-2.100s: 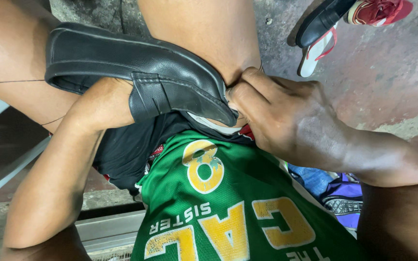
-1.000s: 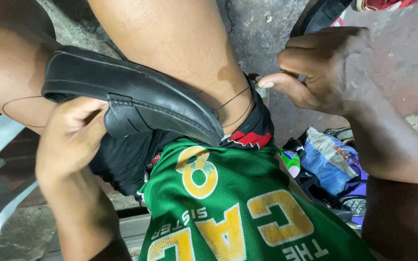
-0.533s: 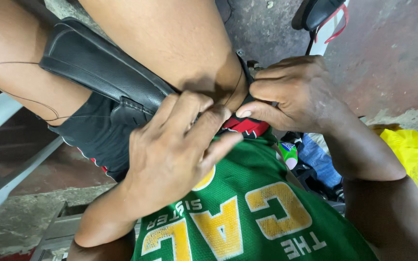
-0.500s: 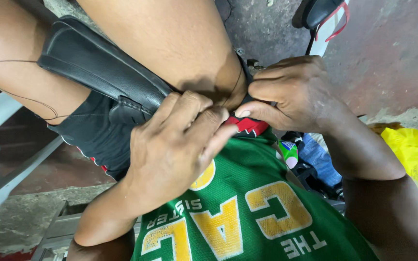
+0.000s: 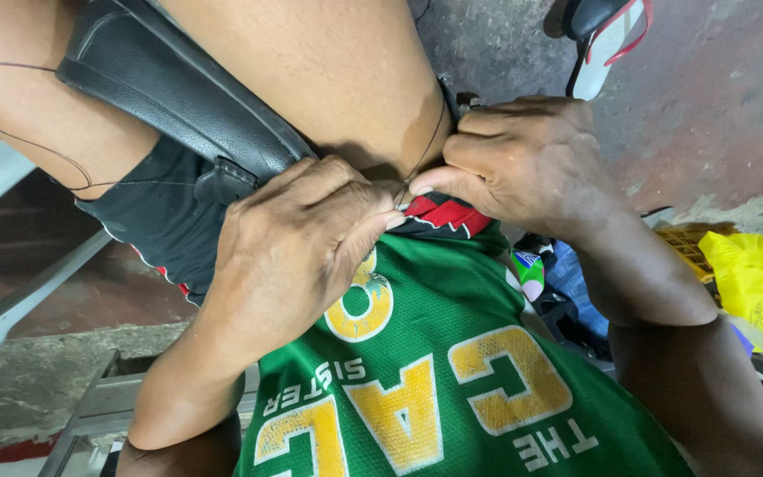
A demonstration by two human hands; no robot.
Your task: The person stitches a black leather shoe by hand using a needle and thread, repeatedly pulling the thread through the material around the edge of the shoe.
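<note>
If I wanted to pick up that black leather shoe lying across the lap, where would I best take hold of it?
Probably by the upper part of the black shoe, coming from above on the left. That long stretch lies bare across the thigh, broad and gently rounded, easy to wrap fingers around. The lower end is crowded: the left hand covers it, and the right hand pinches at a thin thread there.

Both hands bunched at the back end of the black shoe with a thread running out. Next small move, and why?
Probably draw the thin dark thread taut with the right hand. It loops slack across the bare thigh, while that hand's fingertips pinch at the rear of the black leather loafer clamped between the legs. The left hand already braces the shoe there. Whether a needle is held, I can't tell.
</note>
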